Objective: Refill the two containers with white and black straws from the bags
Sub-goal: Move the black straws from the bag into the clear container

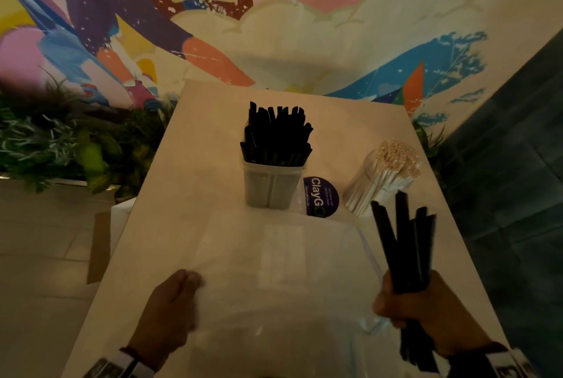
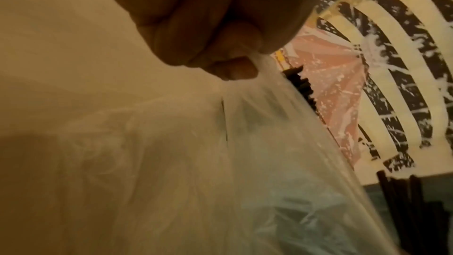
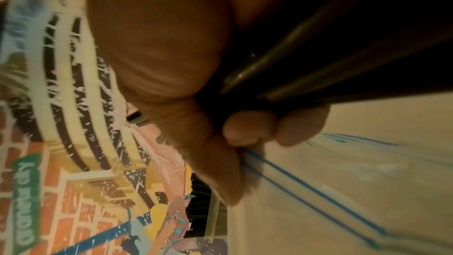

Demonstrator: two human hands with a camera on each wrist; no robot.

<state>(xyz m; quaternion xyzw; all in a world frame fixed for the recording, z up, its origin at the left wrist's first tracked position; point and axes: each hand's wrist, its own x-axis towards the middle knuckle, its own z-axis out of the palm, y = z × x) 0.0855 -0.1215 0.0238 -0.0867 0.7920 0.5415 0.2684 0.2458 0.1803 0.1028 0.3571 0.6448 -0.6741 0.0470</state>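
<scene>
A clear square container [image 1: 271,185] stands mid-table, filled with upright black straws [image 1: 275,134]. To its right a second container [image 1: 370,192] leans, packed with white straws [image 1: 393,161]. A clear plastic bag [image 1: 274,280] with a blue zip line [image 3: 316,187] lies on the near part of the table. My left hand [image 1: 170,307] pinches the bag's left edge [image 2: 245,84]. At the right my right hand [image 1: 423,313] grips a bundle of black straws [image 1: 408,249], held upright above the bag's right edge. The black straws [image 3: 318,65] run across my right palm.
The white table [image 1: 195,146] sits against a painted mural wall [image 1: 274,27]. A round blue sticker [image 1: 321,196] lies between the two containers. Green plants [image 1: 61,146] stand left of the table, and dark tiles [image 1: 518,164] lie to the right.
</scene>
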